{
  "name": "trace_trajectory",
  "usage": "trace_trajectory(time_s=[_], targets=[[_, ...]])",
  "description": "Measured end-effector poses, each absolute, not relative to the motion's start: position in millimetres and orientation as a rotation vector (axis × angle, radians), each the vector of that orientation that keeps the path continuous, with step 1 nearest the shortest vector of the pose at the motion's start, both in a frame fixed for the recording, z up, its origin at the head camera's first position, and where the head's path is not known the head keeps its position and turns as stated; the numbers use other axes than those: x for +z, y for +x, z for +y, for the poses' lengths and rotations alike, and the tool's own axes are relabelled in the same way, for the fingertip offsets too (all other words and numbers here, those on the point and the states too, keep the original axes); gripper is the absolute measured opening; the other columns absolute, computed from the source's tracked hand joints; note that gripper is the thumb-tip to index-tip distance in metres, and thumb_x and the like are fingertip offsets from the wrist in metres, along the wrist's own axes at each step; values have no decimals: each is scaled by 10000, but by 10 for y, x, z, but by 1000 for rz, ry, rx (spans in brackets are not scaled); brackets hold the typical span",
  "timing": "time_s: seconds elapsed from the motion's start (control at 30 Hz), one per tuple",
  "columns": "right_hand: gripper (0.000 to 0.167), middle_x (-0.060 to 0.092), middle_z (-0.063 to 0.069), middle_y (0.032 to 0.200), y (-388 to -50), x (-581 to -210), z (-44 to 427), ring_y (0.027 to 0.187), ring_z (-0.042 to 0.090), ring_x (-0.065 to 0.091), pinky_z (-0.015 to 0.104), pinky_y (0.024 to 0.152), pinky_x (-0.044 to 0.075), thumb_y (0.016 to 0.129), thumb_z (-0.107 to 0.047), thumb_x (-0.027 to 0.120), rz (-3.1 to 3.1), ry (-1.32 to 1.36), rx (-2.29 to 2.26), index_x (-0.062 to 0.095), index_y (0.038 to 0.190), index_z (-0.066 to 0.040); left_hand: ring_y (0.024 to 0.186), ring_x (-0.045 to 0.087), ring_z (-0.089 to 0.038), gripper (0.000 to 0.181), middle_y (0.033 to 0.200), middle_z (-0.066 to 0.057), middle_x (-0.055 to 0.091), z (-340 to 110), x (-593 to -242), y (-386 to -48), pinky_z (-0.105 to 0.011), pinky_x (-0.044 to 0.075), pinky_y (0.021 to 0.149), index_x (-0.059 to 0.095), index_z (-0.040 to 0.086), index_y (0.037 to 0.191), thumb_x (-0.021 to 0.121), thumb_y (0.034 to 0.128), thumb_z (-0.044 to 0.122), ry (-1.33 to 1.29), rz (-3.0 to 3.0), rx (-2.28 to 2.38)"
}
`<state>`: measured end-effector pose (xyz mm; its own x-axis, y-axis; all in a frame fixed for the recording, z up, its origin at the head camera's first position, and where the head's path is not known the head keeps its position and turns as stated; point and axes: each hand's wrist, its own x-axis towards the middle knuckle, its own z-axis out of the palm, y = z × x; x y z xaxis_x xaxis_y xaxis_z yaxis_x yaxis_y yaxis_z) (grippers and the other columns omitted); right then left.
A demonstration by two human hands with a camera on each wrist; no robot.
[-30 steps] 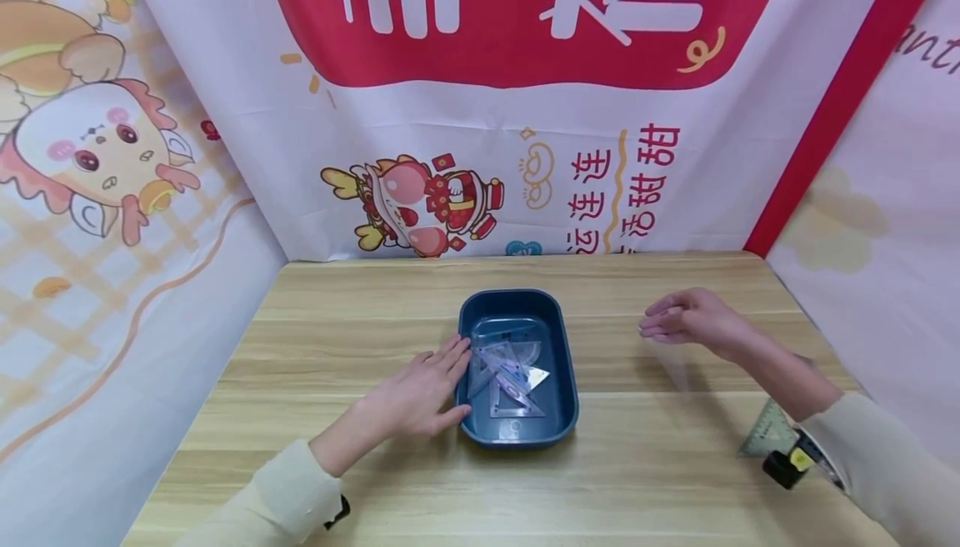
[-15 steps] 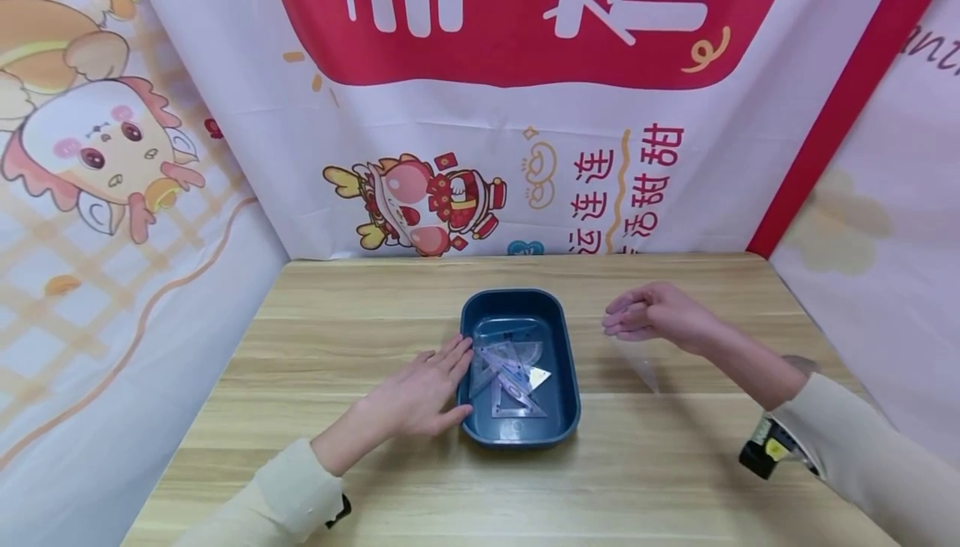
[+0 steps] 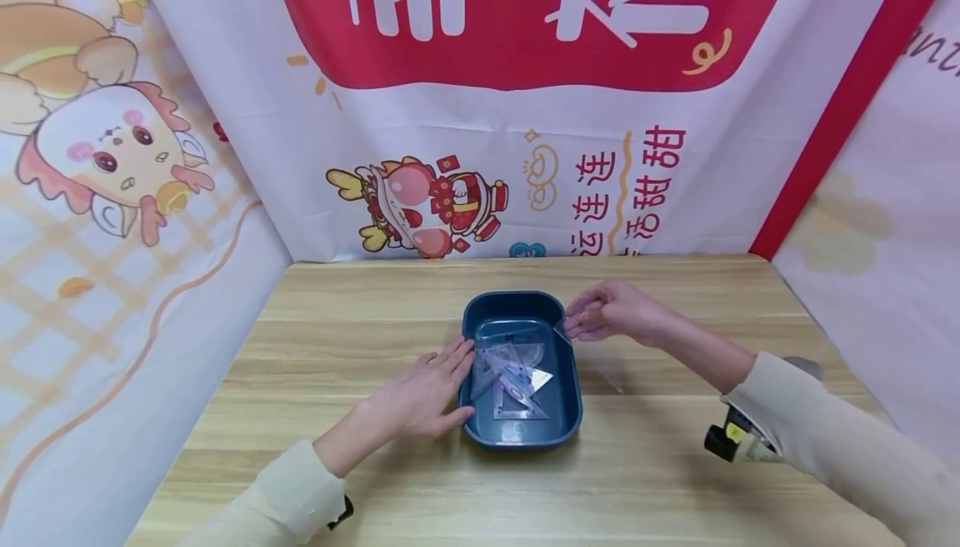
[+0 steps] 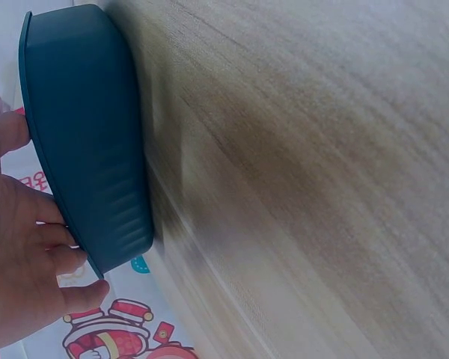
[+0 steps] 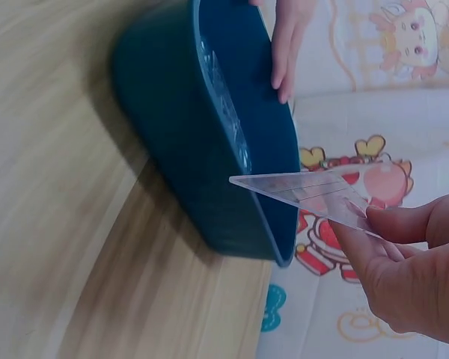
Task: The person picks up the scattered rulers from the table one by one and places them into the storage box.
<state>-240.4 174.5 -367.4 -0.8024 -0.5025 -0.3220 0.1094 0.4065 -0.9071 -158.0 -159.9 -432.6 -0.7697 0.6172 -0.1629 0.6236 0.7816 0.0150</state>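
Observation:
My left hand (image 3: 423,388) rests on the left rim of a dark blue plastic bin (image 3: 517,445), fingers straight. In the left wrist view its fingertips (image 4: 82,295) lie along the rim. Inside the bin lies a loose pile of clear set squares (image 3: 513,376), with a clear protractor (image 3: 532,353) among them. At the bin's upper right edge, my right hand (image 3: 618,313) pinches a clear triangular set square (image 5: 307,194) between thumb and fingers. Its pointed corner reaches toward the bin's rim in the right wrist view, and I cannot tell whether they touch.
The bin stands on a wood-grain table (image 3: 337,297). A clear, round-edged piece (image 3: 806,366) lies to the right, partly behind the right forearm. Another clear marked piece (image 3: 759,450) shows beneath that sleeve. Printed cloth (image 3: 360,113) hangs behind and at both sides.
My right hand has moved left with the set square, from the table's right side to the bin's right rim. The left hand and the bin have stayed put.

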Motion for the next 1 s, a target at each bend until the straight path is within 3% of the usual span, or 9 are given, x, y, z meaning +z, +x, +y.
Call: trace_trajectory(time_s=[0.47,0.83,1.0], targets=[[277,732,214,1092,-2493,-3636,1344,975,260,738,476,931,563,964,47,525,2106,-382,-1353,595,1224,110,1557,149,-308,823,1668,-148,190,-1605,-4338,-1591,-560,353,1166,287,47,1567,455,983,603,988,2807,-65],[205,739,180,1047,-2587,-3634,1050,901,226,740,368,830,616,966,46,537,2162,-452,-1224,641,1141,64,1553,166,-308,827,1664,-156,202,-1610,-4303,-1583,-557,356,1166,295,42,1562,457,980,607,995,2812,-78],[204,745,175,1002,-2636,-3627,927,883,230,744,380,824,618,955,67,523,2180,-529,-1174,648,1115,83,1554,165,-302,825,1667,-151,191,-1603,-4307,-1585,-552,359,1166,293,40,1563,455,982,604,998,2816,-89]])
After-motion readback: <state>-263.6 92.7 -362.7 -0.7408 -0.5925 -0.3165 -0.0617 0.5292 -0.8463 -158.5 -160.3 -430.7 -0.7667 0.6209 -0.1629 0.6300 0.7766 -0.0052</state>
